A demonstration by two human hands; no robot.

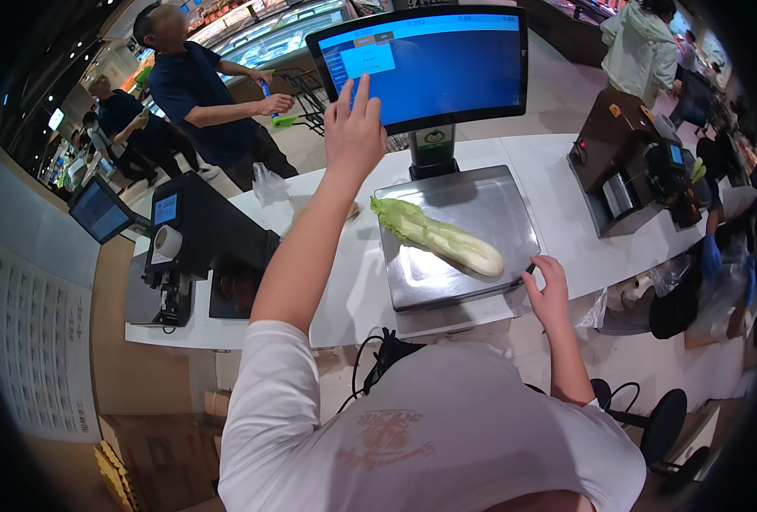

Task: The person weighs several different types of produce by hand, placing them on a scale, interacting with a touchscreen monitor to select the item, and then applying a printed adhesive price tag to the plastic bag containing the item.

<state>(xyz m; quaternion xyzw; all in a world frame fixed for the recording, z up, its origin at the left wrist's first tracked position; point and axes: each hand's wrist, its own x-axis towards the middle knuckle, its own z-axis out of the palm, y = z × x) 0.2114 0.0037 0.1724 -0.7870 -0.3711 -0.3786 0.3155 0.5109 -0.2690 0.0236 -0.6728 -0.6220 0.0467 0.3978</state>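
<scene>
A long head of leafy lettuce [439,237] lies slantwise on the steel platform of a weighing scale [468,185], its leafy end at the upper left and its pale base at the lower right. My left hand [356,125] is raised to the lower left part of the scale's touchscreen [455,77], fingers extended near a light pop-up box; whether a fingertip touches the glass cannot be told. At the platform's lower right corner rests my right hand [546,288], thumb and fingers apart, holding nothing.
Label printers stand on the white counter [353,307] at left [205,224] and right [628,160]. A clear plastic bag [269,185] lies near the far edge. Beyond it a person [202,109] holds a shopping cart; a blue-gloved hand [711,256] shows at far right.
</scene>
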